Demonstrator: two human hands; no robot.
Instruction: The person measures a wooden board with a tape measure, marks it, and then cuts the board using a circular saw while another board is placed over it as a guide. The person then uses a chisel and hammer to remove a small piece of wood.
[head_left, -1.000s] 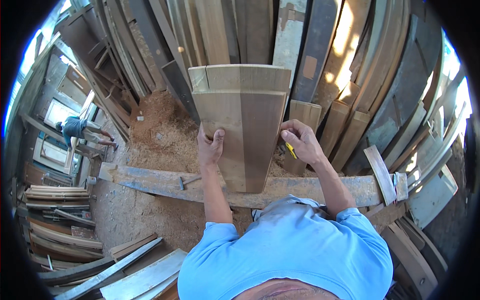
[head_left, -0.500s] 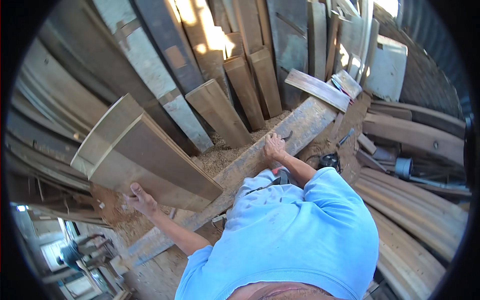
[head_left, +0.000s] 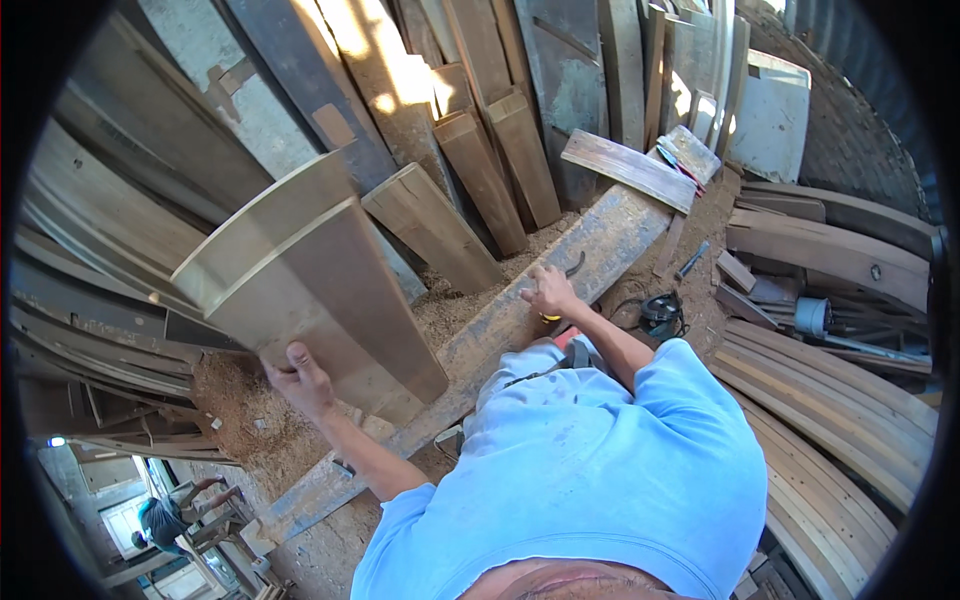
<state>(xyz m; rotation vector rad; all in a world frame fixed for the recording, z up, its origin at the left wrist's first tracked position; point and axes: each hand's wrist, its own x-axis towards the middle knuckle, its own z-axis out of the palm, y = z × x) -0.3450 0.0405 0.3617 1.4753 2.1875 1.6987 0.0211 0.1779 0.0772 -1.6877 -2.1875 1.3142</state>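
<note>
One board (head_left: 320, 290) in left grip (head_left: 297, 375)

Left hand (head_left: 298, 378) gripping, right hand (head_left: 548, 292) down

The angled wooden piece (head_left: 310, 290) was pale tan. The shirt (head_left: 590, 470) was light blue. The sawdust (head_left: 235, 400) was reddish-brown.

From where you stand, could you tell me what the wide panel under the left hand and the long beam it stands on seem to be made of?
The wide panel looks like smooth planed wood, pale brown, with faint grain and a glued seam. The left hand grips its edge. The long beam seems rough, weathered timber, grey and dusted with sawdust. The right hand rests on it.
</note>
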